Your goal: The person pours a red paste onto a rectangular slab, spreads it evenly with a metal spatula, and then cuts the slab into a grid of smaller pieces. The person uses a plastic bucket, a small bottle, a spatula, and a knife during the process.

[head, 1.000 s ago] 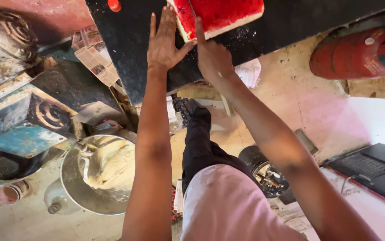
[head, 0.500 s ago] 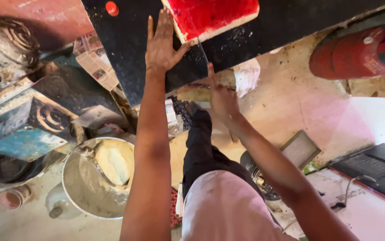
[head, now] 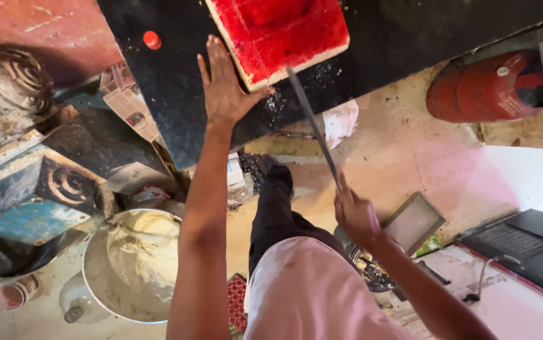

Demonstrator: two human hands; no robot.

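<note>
A red slab with a pale edge (head: 281, 34) lies on a black counter (head: 170, 82). My left hand (head: 224, 88) rests flat on the counter, fingers spread, its thumb against the slab's near corner. My right hand (head: 354, 214) is pulled back over the floor and grips a long thin knife (head: 312, 123). The blade slants up, and its tip reaches the slab's near edge. Pale crumbs (head: 322, 72) are scattered on the counter by the slab.
A small red cap (head: 152, 39) sits on the counter. Below left stands a metal bowl of pale dough (head: 133, 264), beside a stove burner (head: 63, 186). A red gas cylinder (head: 485, 88) lies at right, a metal tin (head: 413, 220) on the floor.
My right hand has left the slab, dropped down toward my body, and now holds a long knife pointing up at the slab. My left hand has stayed on the counter.
</note>
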